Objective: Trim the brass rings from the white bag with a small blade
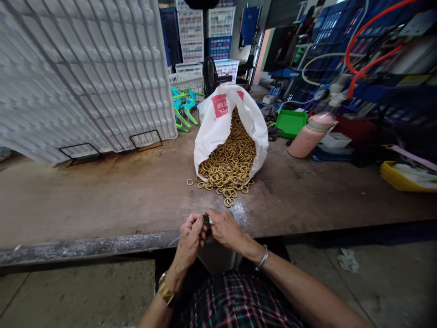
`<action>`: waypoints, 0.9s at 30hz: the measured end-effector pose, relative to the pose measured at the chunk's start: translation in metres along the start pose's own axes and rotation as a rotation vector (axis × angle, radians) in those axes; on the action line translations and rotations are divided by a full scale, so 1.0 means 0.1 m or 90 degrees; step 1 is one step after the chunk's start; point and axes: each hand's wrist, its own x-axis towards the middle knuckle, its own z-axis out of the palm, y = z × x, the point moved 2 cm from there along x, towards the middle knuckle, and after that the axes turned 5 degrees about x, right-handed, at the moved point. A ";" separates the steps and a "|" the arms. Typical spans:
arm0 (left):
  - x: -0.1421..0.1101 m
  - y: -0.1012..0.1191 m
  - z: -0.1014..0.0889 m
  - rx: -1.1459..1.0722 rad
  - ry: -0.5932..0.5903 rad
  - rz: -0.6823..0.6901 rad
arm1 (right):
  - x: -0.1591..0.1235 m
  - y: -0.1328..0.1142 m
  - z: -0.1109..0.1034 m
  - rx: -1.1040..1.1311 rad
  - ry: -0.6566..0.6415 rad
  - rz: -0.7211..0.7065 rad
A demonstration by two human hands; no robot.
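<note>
My left hand (pixel 191 233) and my right hand (pixel 226 228) meet at the table's front edge, fingers closed and tips nearly together. Between them is a small dark piece (pixel 206 220), too small and covered to name; a bit of white shows beside my right fingers. Just beyond my hands, brass-coloured rings (pixel 228 157) spill in a heap from the mouth of a white sack (pixel 212 132) with red print. A few loose rings (pixel 227 202) lie close in front of my right hand, and a single one (pixel 190 181) sits off to the left.
Tall stacked white trays (pixel 102 77) stand at the left by black wire stands (pixel 146 139). Teal and green plastic pieces (pixel 184 107) lie behind the sack. Rightward are a green tray (pixel 291 124), a pink bottle (pixel 307 139), a yellow tray (pixel 406 180) and orange hoses (pixel 353 68).
</note>
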 end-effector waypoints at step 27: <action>0.03 -0.03 -0.11 -0.273 -0.021 -0.019 | 0.52 0.00 -0.09 -0.167 0.055 0.058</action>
